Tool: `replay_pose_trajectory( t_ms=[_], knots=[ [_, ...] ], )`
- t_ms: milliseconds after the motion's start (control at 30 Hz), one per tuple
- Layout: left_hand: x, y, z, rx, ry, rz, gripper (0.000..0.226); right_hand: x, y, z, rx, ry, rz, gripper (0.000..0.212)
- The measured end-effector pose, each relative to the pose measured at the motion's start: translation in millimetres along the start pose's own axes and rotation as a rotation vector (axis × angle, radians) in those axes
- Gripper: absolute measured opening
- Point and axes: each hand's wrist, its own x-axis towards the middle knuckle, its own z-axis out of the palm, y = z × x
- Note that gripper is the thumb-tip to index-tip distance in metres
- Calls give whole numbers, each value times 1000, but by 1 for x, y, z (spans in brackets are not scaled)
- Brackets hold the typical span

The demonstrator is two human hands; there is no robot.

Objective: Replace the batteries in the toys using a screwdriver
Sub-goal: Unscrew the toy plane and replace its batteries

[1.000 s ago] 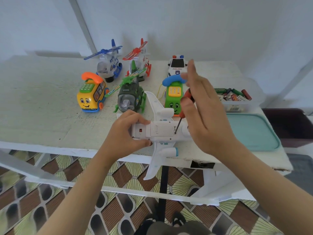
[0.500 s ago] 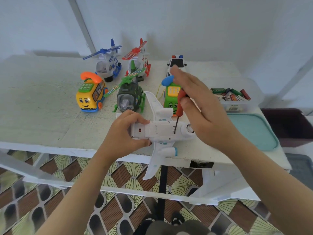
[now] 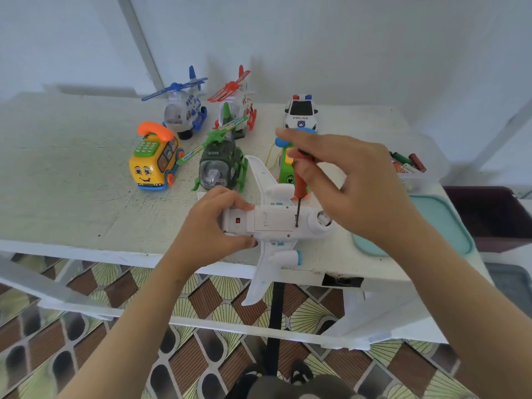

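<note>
A white toy airplane (image 3: 275, 223) lies belly-up at the table's near edge, one wing hanging over the floor. My left hand (image 3: 211, 226) grips its tail end. My right hand (image 3: 354, 182) holds a red-handled screwdriver (image 3: 300, 187) upright by the fingertips, its dark tip set on the right end of the battery cover (image 3: 273, 220). A clear tub of loose batteries (image 3: 408, 165) stands at the right, partly behind my right hand.
Behind the plane stand a yellow phone bus (image 3: 154, 161), a green helicopter (image 3: 220, 165), a blue helicopter (image 3: 184, 108), a red helicopter (image 3: 239, 102), a police car (image 3: 300, 112) and a green phone toy (image 3: 286, 171). A teal lid (image 3: 440, 223) lies right. Tiled floor below.
My right hand's fingers have turned around the screwdriver handle and lowered from an outstretched pose. The tip stays on the cover; my left hand and the plane barely moved.
</note>
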Motion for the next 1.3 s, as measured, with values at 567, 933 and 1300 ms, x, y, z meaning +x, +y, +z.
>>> replay_pose_trajectory(
  t_ms=[567, 933, 1300],
  knots=[
    [0, 0, 0, -10, -6, -12, 44, -9, 3, 5, 224, 172, 96, 33],
    [-1, 3, 0, -13, -10, -17, 44, -16, 10, 1, 1, -24, 7, 42],
    [-1, 4, 1, -32, -13, -39, 45, -22, 54, -33, 377, 289, 496, 12]
  ],
)
